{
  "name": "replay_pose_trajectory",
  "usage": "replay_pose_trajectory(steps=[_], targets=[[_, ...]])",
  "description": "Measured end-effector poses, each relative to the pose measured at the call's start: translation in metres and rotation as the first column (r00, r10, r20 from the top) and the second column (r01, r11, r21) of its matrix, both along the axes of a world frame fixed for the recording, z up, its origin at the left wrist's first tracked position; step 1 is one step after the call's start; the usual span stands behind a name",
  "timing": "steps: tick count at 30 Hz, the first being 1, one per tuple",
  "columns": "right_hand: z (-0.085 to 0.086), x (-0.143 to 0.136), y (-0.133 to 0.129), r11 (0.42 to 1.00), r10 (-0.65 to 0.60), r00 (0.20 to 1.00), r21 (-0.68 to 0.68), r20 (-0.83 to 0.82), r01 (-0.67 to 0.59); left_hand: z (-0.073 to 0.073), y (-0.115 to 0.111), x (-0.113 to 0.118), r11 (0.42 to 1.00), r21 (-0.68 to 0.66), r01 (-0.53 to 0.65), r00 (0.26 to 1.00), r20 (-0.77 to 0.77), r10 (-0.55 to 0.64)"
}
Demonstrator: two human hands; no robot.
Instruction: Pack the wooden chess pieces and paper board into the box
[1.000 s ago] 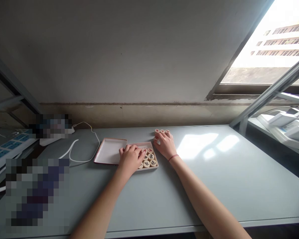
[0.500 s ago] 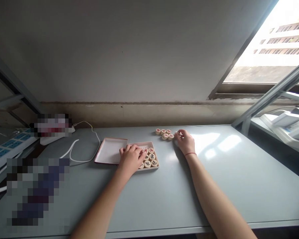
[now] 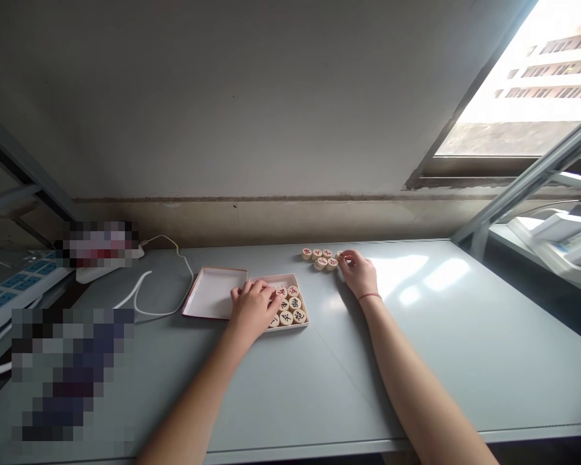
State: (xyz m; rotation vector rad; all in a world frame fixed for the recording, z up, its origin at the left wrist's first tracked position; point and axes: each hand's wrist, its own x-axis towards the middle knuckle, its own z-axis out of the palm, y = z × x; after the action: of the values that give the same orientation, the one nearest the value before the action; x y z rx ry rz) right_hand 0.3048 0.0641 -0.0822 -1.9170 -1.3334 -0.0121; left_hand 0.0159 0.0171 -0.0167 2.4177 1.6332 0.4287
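Round wooden chess pieces with red and black characters fill part of a shallow white box [image 3: 306,325]. My left hand [image 3: 254,309] lies over the box's left part, fingers bent over the pieces; whatever its fingertips hold is hidden. Beyond the box, several red-marked pieces [image 3: 321,263] form two short rows near the back of the table. At the right end of the back row, my right hand [image 3: 359,274], with a thin red band at its wrist, has thumb and fingers closed on a piece [image 3: 339,255].
An open box lid [image 3: 217,294] lies left of the box. Farther left are a white cable [image 3: 142,303], a power strip [image 3: 24,284] and blurred-out items. Metal frame bars rise at both sides, and a wall stands behind the table [image 3: 319,400].
The piece at my right fingertips now sits by the right end of the back row, its face more visible. My left hand has barely moved.
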Motion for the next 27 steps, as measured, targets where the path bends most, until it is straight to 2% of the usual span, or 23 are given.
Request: replay_pose_trajectory(steps=[7,11,16,17,19,21,23,24,25,27], targets=[[0.003,-0.004,0.001,1.0,0.005,0.999,-0.015,0.048,-0.005,0.0,0.0,0.0,1.0,0.01,0.005,1.0,0.0,-0.005],[0.009,-0.004,-0.002,0.998,0.055,0.998,-0.035,-0.017,-0.055,-0.001,0.0,-0.001,1.0,0.018,0.002,1.0,-0.001,-0.002],[0.033,-0.019,-0.015,0.991,0.011,0.995,0.133,-0.1,0.003,0.001,0.001,0.001,1.0,0.001,-0.023,1.0,-0.004,0.023],[0.039,-0.028,-0.019,0.991,0.035,0.993,0.129,-0.117,-0.02,0.002,0.001,0.002,1.0,-0.003,-0.031,1.0,-0.003,0.031],[0.052,-0.049,-0.026,0.982,0.19,0.963,0.026,-0.194,-0.188,0.003,0.001,0.003,0.999,-0.01,-0.045,0.999,-0.001,0.045],[0.062,-0.07,-0.033,0.91,0.361,0.886,-0.099,-0.292,-0.403,0.004,0.0,0.005,0.998,-0.009,-0.056,0.998,0.011,0.056],[0.069,-0.085,-0.037,0.824,0.463,0.812,-0.164,-0.356,-0.542,0.005,-0.001,0.007,0.998,-0.002,-0.063,0.997,0.036,0.063],[0.071,-0.089,-0.038,0.803,0.482,0.794,-0.175,-0.371,-0.57,0.006,-0.002,0.008,0.998,0.0,-0.065,0.996,0.053,0.065],[0.072,-0.089,-0.038,0.81,0.471,0.798,-0.175,-0.375,-0.56,0.006,-0.002,0.009,0.998,0.0,-0.069,0.995,0.07,0.068],[0.073,-0.08,-0.037,0.894,0.349,0.875,-0.161,-0.335,-0.418,0.006,-0.002,0.01,0.998,-0.004,-0.071,0.992,0.1,0.071]])
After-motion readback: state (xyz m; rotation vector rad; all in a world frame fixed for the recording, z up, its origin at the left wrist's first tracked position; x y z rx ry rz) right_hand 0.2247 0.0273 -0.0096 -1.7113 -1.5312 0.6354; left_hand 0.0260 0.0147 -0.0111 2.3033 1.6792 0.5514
